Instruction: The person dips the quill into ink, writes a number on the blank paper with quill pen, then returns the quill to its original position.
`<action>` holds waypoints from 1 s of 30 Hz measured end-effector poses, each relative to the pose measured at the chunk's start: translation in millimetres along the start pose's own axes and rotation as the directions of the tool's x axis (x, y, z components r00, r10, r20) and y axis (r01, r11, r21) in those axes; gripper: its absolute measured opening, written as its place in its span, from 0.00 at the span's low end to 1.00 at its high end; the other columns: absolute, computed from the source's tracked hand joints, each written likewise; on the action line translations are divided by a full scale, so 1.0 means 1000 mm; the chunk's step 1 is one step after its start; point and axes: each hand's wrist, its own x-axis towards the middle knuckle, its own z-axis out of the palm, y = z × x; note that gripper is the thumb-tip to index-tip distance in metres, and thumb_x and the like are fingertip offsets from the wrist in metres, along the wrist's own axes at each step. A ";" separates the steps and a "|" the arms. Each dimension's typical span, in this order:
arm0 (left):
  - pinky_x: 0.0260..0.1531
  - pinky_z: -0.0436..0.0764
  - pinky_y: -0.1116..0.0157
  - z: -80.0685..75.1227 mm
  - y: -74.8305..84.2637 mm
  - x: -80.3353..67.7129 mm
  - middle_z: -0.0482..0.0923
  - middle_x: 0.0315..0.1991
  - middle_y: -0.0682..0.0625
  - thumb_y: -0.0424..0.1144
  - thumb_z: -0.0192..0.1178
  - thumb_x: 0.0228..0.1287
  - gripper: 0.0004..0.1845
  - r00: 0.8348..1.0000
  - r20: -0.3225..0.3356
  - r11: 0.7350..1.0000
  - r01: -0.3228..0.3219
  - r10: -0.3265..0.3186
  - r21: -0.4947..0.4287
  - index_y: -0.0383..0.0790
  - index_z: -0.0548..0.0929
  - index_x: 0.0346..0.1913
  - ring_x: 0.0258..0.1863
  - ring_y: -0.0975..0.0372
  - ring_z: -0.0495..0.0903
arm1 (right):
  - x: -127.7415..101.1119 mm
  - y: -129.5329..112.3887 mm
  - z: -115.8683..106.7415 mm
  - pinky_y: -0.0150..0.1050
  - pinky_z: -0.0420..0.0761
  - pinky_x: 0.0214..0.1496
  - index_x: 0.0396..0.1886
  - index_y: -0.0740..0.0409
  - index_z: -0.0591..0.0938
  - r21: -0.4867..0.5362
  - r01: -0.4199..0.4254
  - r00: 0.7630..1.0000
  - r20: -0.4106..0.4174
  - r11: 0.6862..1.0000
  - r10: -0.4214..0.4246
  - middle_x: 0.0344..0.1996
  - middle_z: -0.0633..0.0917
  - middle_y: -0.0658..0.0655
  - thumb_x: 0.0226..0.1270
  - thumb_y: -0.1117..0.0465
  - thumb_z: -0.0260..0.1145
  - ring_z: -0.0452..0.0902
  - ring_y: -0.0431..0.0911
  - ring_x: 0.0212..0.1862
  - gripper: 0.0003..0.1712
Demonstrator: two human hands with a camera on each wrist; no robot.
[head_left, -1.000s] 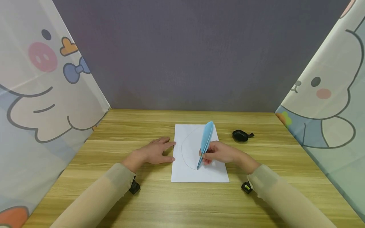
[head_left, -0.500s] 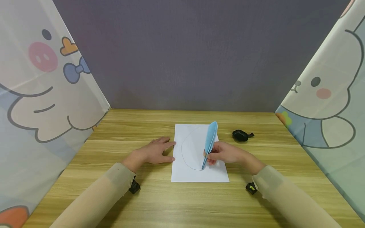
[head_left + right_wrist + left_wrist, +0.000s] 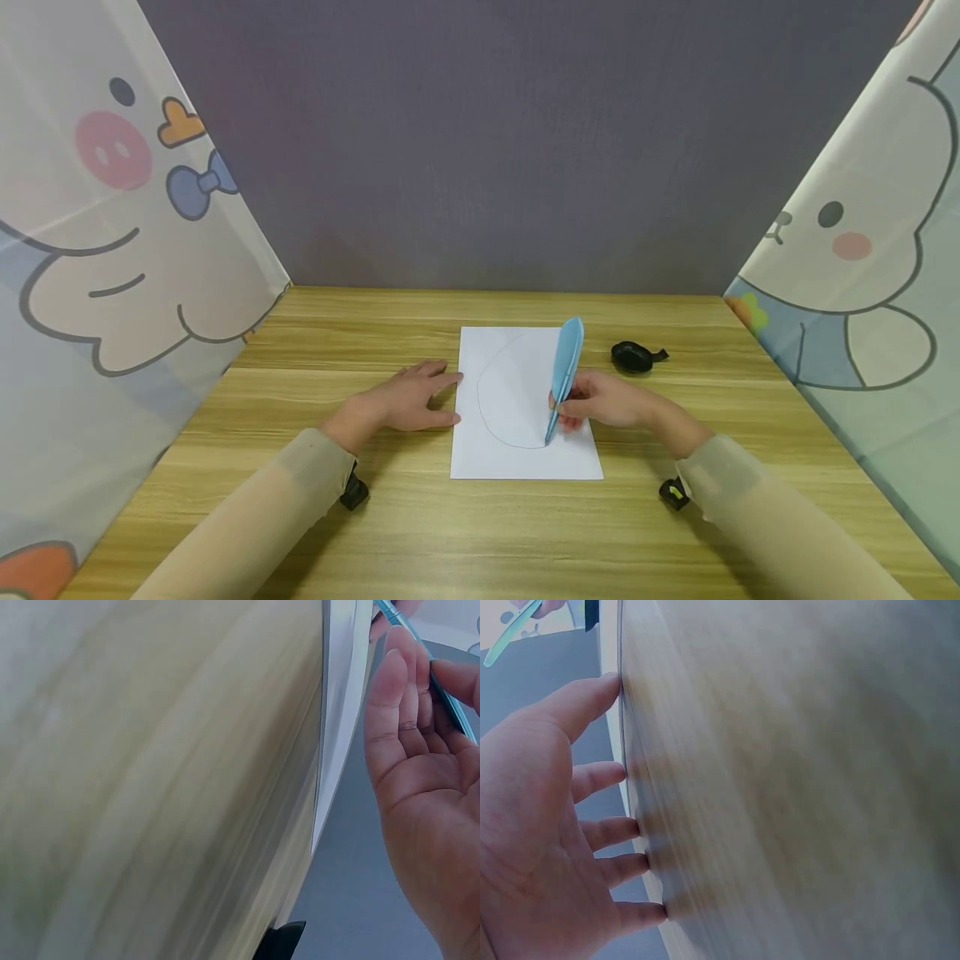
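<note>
Okay, right hand [image 3: 603, 402] is nearer, grip pinching the blue feather pen [image 3: 567, 358] low, tip at the end of the curve [image 3: 477, 392] on the paper [image 3: 480, 463], plume slanting upward; left hand [image 3: 408, 402] sits spread at the paper's left edge.

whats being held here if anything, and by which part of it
A blue feather pen, pinched by the right hand on its lower shaft, above the tip. The left hand holds nothing.
</note>
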 end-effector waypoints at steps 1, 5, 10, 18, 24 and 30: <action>0.85 0.52 0.31 0.000 0.000 0.000 0.52 0.89 0.35 0.64 0.62 0.79 0.44 1.000 0.001 1.000 0.001 -0.001 0.001 0.49 0.63 0.88 0.88 0.35 0.51 | -0.001 0.001 -0.001 0.40 0.92 0.48 0.54 0.73 0.82 -0.005 -0.001 1.000 0.001 1.000 0.001 0.42 0.89 0.66 0.85 0.65 0.62 0.88 0.47 0.41 0.12; 0.85 0.52 0.31 0.000 0.001 0.000 0.52 0.89 0.35 0.64 0.62 0.79 0.44 1.000 0.005 1.000 0.005 -0.005 -0.001 0.49 0.63 0.88 0.88 0.35 0.51 | -0.003 0.002 -0.005 0.40 0.91 0.48 0.54 0.73 0.81 -0.025 0.003 1.000 0.003 1.000 -0.003 0.41 0.89 0.64 0.85 0.65 0.61 0.87 0.47 0.41 0.12; 0.86 0.51 0.31 -0.001 0.001 0.000 0.51 0.89 0.35 0.63 0.62 0.79 0.44 1.000 0.007 1.000 0.006 -0.006 -0.008 0.49 0.63 0.88 0.88 0.35 0.51 | -0.005 0.003 -0.009 0.40 0.91 0.46 0.54 0.72 0.81 -0.038 -0.009 1.000 -0.017 0.999 0.008 0.41 0.88 0.62 0.85 0.65 0.61 0.87 0.47 0.41 0.12; 0.85 0.51 0.31 -0.001 0.002 0.000 0.51 0.89 0.35 0.63 0.62 0.79 0.44 1.000 0.008 1.000 0.005 -0.005 -0.015 0.48 0.63 0.88 0.88 0.35 0.50 | -0.008 0.004 -0.014 0.41 0.92 0.45 0.54 0.75 0.82 -0.018 -0.016 0.999 -0.039 1.000 0.015 0.40 0.88 0.63 0.84 0.65 0.62 0.87 0.47 0.40 0.13; 0.86 0.50 0.32 -0.002 0.002 -0.001 0.51 0.90 0.36 0.63 0.62 0.79 0.44 1.000 0.012 1.000 0.010 -0.010 -0.014 0.49 0.62 0.88 0.89 0.35 0.50 | -0.009 0.006 -0.019 0.42 0.92 0.46 0.54 0.75 0.83 -0.012 -0.052 0.996 -0.067 0.999 0.051 0.39 0.88 0.62 0.85 0.64 0.62 0.88 0.47 0.40 0.14; 0.86 0.50 0.32 -0.002 0.002 -0.001 0.51 0.90 0.36 0.63 0.62 0.79 0.44 1.000 0.012 1.000 0.010 -0.010 -0.009 0.50 0.63 0.88 0.89 0.36 0.50 | -0.009 0.010 -0.025 0.42 0.92 0.44 0.54 0.74 0.84 -0.060 -0.027 0.995 -0.099 0.998 0.021 0.39 0.89 0.64 0.84 0.64 0.63 0.89 0.47 0.39 0.14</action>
